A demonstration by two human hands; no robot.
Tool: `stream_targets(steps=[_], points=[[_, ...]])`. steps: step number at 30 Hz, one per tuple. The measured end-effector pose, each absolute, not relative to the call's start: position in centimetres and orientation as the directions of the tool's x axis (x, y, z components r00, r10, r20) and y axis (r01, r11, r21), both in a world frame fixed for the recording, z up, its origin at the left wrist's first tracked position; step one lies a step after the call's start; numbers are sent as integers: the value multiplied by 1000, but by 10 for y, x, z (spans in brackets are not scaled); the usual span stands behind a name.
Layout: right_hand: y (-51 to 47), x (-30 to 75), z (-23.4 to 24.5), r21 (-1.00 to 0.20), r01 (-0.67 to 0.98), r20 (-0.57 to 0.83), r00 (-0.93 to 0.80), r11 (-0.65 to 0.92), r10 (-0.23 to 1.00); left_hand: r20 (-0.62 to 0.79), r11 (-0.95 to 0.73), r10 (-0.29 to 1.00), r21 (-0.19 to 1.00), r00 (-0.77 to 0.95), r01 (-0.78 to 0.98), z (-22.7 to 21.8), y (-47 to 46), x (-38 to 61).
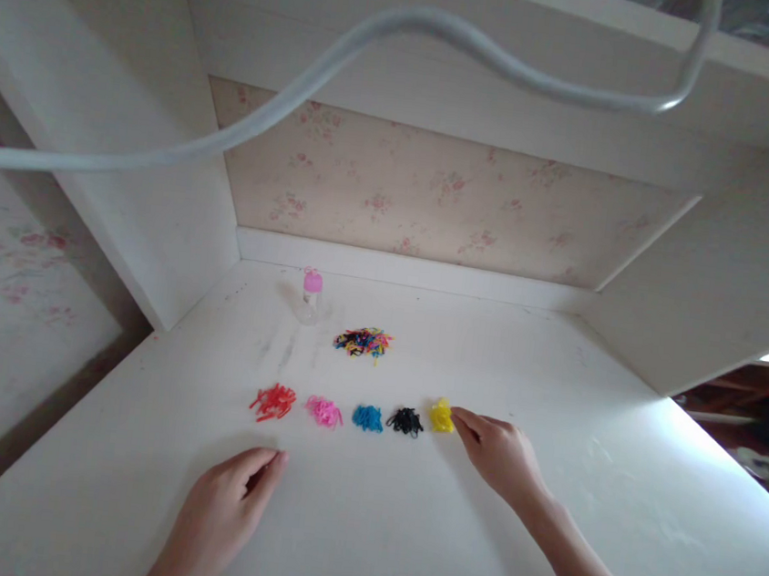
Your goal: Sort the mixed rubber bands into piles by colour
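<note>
Five small piles of tiny rubber bands lie in a row on the white desk [551, 406]: red [273, 402], pink [324, 411], blue [368, 418], black [405, 421] and yellow [442, 415]. Behind them sits a mixed-colour pile [363, 342]. My right hand [499, 453] reaches in from the right, fingers pinched together with the tips touching the yellow pile. My left hand [224, 511] rests on the desk in front of the red pile, fingers loosely curled, holding nothing that I can see.
A small clear bottle with a pink cap [311, 296] stands at the back left of the desk. White shelf walls close in the left and right sides, with floral wallpaper behind. A grey cable [412, 25] hangs across the top of the view.
</note>
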State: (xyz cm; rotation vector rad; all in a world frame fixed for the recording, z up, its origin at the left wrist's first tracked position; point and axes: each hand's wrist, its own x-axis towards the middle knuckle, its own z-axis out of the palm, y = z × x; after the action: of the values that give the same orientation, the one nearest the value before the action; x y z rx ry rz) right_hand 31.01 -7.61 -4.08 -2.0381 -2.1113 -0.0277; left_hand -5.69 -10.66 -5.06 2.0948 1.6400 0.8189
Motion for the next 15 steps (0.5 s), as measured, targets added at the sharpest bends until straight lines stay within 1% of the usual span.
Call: stream_targets(steps=[3, 5, 7, 9, 12, 15], points=[[-80, 310, -42, -83, 995, 146, -48, 61, 988, 221, -268, 961, 572, 168, 775, -51, -107, -56], [-82, 312, -41, -91, 994, 160, -52, 67, 986, 223, -277, 958, 550, 181, 788, -50, -107, -54], [-86, 315, -41, -125, 990, 193, -42, 67, 980, 217, -300, 952, 524, 216, 797, -46, -106, -49], [-91, 317, -43, -184, 981, 228, -18, 61, 973, 192, -322, 946, 495, 261, 807, -37, -101, -41], [-103, 320, -52, -325, 945, 258, 54, 34, 965, 148, -365, 930, 444, 335, 818, -18, -86, -22], [-117, 320, -62, -492, 869, 221, 183, -53, 958, 115, -405, 913, 368, 392, 837, -4, -61, 2]])
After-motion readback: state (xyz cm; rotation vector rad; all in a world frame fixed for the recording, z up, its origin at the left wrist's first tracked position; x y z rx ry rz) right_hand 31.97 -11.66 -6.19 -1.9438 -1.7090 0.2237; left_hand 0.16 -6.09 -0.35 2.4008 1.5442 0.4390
